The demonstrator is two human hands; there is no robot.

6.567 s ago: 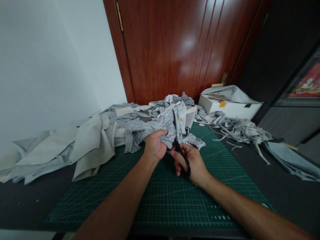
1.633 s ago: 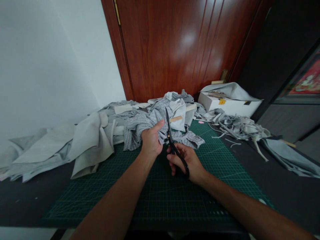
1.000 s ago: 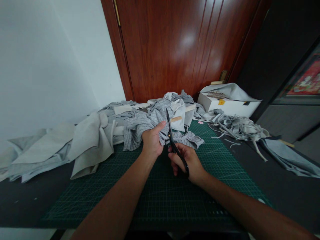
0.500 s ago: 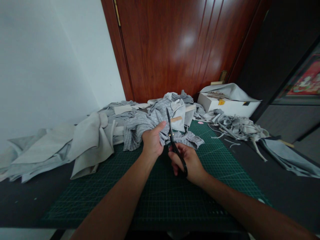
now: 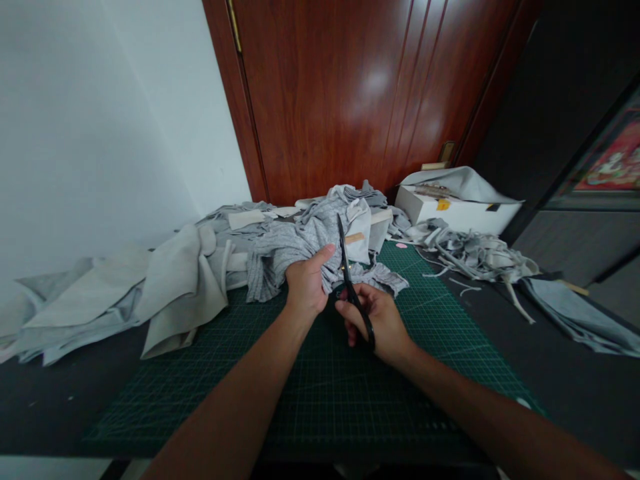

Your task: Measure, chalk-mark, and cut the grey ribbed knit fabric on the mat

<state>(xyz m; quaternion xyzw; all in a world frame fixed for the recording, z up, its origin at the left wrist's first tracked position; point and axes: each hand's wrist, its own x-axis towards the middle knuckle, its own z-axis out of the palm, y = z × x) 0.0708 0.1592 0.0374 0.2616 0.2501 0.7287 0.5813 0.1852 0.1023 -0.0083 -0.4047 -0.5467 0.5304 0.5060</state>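
Observation:
Grey ribbed fabric (image 5: 280, 250) lies bunched across the middle of the mat. My left hand (image 5: 306, 283) grips its near edge, thumb on top, the other fingers hidden beneath the cloth. In my right hand (image 5: 377, 317) is a pair of black scissors (image 5: 349, 280), fingers wrapped round the handles. Its blades point up and away from me, against the right part of the fabric, and look nearly closed. Whether cloth sits between the blades I cannot tell. A green cutting mat (image 5: 320, 393) with a grid spreads under both hands.
Pale grey fabric pieces (image 5: 170, 287) are piled on the left. A tangle of fabric strips (image 5: 475, 253) lies on the right, beside a folded grey cloth (image 5: 575, 313). A white box (image 5: 460, 212) stands at the back right, before a wooden door (image 5: 340, 93).
The scissors have shifted slightly to the right, and their blades have turned a little. My left hand keeps its grip on the fabric, having moved barely at all.

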